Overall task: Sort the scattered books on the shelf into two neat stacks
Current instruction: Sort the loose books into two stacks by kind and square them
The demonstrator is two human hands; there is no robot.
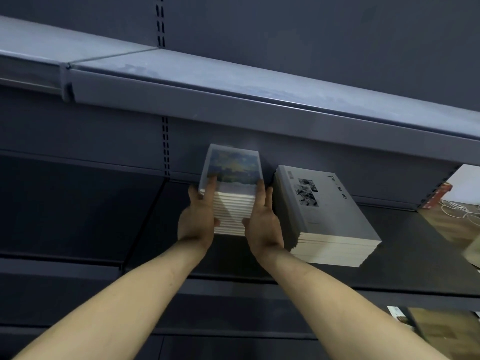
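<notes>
We see two bare forearms reaching up to a dark grey metal shelf (pixel 389 255), where two stacks of books sit side by side. The left hand (pixel 198 216) lies flat against the left side of the taller stack (pixel 233 201), its fingers straight and close together, with one fingertip lying over the edge of the top cover, which carries a blue and yellow painted picture. The right hand (pixel 262 216) presses the right side of the same stack in the same way, fingers straight and together, thumb turned in toward the white page edges. The stack stands between the two palms, near the back panel (pixel 104 136) of the shelf, and its books lie squared one above another. Just beside it on the right, apart from it by a narrow gap, rests the second stack (pixel 330 216), lower and wider, with a grey cover bearing small black-and-white photographs and some lettering; no hand touches it. Above both runs the upper shelf (pixel 233 81), lighter grey. At the far right edge we make out a red box (pixel 439 196) and white cords (pixel 459 209) on a wooden floor.
</notes>
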